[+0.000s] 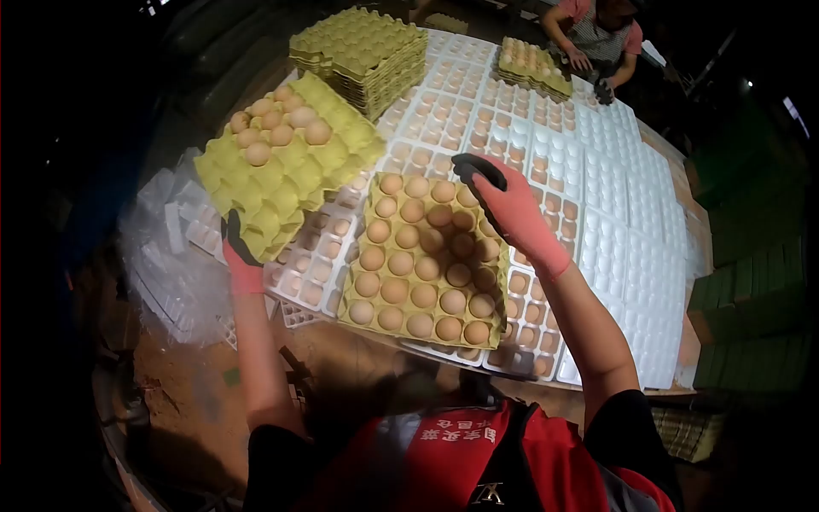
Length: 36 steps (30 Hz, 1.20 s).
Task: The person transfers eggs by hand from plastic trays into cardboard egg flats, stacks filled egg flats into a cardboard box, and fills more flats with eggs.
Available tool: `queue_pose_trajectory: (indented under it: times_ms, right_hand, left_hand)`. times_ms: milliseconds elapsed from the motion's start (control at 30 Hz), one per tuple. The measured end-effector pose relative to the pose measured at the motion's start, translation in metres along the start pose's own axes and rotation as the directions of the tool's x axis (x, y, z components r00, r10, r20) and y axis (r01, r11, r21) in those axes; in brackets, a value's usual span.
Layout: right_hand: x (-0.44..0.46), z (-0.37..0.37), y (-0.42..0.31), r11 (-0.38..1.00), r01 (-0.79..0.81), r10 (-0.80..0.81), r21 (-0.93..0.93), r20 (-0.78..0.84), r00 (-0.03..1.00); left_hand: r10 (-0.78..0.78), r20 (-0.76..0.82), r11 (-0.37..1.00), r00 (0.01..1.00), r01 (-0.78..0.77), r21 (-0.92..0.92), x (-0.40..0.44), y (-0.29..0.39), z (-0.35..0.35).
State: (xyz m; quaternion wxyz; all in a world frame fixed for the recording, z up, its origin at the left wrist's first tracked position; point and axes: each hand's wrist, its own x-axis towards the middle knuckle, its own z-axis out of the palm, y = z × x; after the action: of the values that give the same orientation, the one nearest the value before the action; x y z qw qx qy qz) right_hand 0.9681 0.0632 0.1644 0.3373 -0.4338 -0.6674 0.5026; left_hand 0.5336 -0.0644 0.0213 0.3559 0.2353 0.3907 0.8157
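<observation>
My left hand, in a pink glove with dark fingers, grips the near edge of a yellow egg tray. This tray is tilted, with several brown eggs grouped at its far left end. My right hand, gloved the same way, is over the far right corner of a second yellow tray, its thumb apart from the fingers and nothing visible in it. Brown eggs fill that second tray, and the hand's shadow falls across some of them.
White plastic trays cover the table, many holding eggs. A stack of yellow trays stands at the far left. Across the table, a co-worker has both hands near another egg-topped stack. Clear plastic wrapping hangs at left.
</observation>
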Motion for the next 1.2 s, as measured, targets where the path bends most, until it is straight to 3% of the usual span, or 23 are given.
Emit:
queue_pose_trajectory:
  times_ms: [33,167,233,333,433,467,533,567,633,667,700,733,767,800,833,867,900,967,1033,1067,1100,1167,1200]
  right_hand:
    - [-0.022,-0.009,0.002,0.994,-0.093,0.093,-0.048,0.000,0.996]
    - [-0.120,-0.029,0.025,0.924,-0.073,0.120,-0.375,0.104,0.987]
    - [-0.164,-0.025,0.048,0.863,0.090,0.036,-0.497,0.239,0.970]
    - [-0.198,-0.003,0.067,0.703,0.280,-0.124,-0.654,0.275,0.953]
    - [-0.206,0.016,0.089,0.406,0.365,-0.189,-0.838,0.314,0.930]
    - [-0.204,0.016,0.088,0.437,0.350,-0.256,-0.829,0.258,0.931]
    - [-0.200,0.009,0.089,0.678,0.261,-0.171,-0.687,0.199,0.965]
    - [-0.197,0.006,0.090,0.778,0.201,-0.121,-0.595,0.172,0.978]
    - [-0.198,-0.003,0.080,0.977,-0.094,0.072,-0.191,-0.115,0.991]
    - [-0.193,-0.016,0.087,0.935,-0.245,0.277,0.256,-0.099,0.956]
    - [-0.185,-0.031,0.098,0.688,-0.344,0.443,0.639,0.007,0.897]
    - [-0.181,-0.040,0.107,0.719,-0.281,0.364,0.635,0.000,0.931]
    - [-0.178,-0.038,0.096,0.930,-0.237,0.250,0.280,-0.010,0.968]
    - [-0.172,-0.031,0.076,0.985,-0.126,0.130,-0.120,0.027,0.991]
    - [-0.165,-0.023,0.063,0.870,0.031,0.024,-0.493,0.106,0.994]
    - [-0.163,-0.010,0.071,0.698,0.106,0.014,-0.708,0.161,0.987]
    - [-0.156,-0.004,0.103,0.496,0.252,-0.049,-0.831,0.262,0.964]
    - [-0.149,-0.004,0.087,0.580,0.203,-0.039,-0.789,0.222,0.974]
    - [-0.145,-0.012,0.071,0.776,0.172,-0.076,-0.607,0.181,0.981]
    - [-0.141,-0.020,0.071,0.954,-0.093,0.123,-0.285,0.087,0.989]
    - [-0.138,-0.024,0.071,0.929,-0.361,0.356,0.085,0.076,0.932]
    - [-0.130,-0.018,0.063,0.802,-0.312,0.267,0.508,0.163,0.950]
    - [-0.123,-0.002,0.058,0.864,-0.254,0.214,0.436,0.140,0.967]
  left_hand:
    - [0.010,-0.044,1.000,0.999,-0.010,-0.002,0.010,-0.015,-0.024]
    - [-0.195,-0.070,0.979,0.978,0.190,-0.071,-0.006,-0.043,-0.066]
    - [-0.341,-0.123,0.935,0.932,0.322,-0.150,-0.015,-0.055,-0.085]
    - [-0.293,-0.204,0.956,0.934,0.290,-0.048,-0.033,-0.090,-0.124]
    - [-0.260,-0.387,0.869,0.885,0.389,0.305,-0.025,-0.093,-0.142]
    - [-0.082,-0.490,0.787,0.868,0.359,0.502,-0.036,-0.074,-0.103]
    - [0.325,-0.244,0.368,0.914,0.116,0.923,-0.071,-0.037,-0.033]
    - [0.453,-0.035,0.070,0.891,0.004,0.998,-0.088,-0.022,0.006]
    - [0.020,0.222,0.449,0.975,-0.207,0.869,-0.143,-0.007,0.094]
    - [-0.295,0.319,0.553,0.901,-0.111,0.825,-0.183,0.003,0.149]
    - [-0.466,0.478,0.379,0.744,-0.320,0.868,-0.212,0.005,0.178]
    - [-0.498,0.633,0.303,0.593,-0.565,0.768,-0.231,-0.007,0.189]
    - [-0.550,0.733,0.233,0.400,-0.770,0.594,-0.244,-0.021,0.192]
    - [-0.561,0.740,0.163,0.371,-0.827,0.538,-0.249,-0.030,0.195]
    - [-0.573,0.743,0.088,0.346,-0.876,0.475,-0.249,-0.038,0.195]
    - [-0.588,0.741,0.009,0.325,-0.913,0.408,-0.247,-0.047,0.193]
    - [-0.466,0.826,0.021,0.318,-0.929,0.370,-0.245,-0.060,0.184]
    - [-0.501,0.809,-0.054,0.307,-0.944,0.324,-0.242,-0.068,0.182]
    - [-0.482,0.772,0.285,0.415,-0.759,0.585,-0.227,-0.059,0.180]
    - [-0.581,0.658,0.360,0.480,-0.573,0.736,-0.219,-0.047,0.187]
    - [-0.515,0.598,0.556,0.614,-0.292,0.778,-0.217,-0.036,0.185]
    - [-0.460,0.369,0.837,0.807,0.256,0.483,-0.217,-0.023,0.177]
    - [-0.550,0.201,0.817,0.811,0.572,-0.072,-0.213,-0.018,0.162]
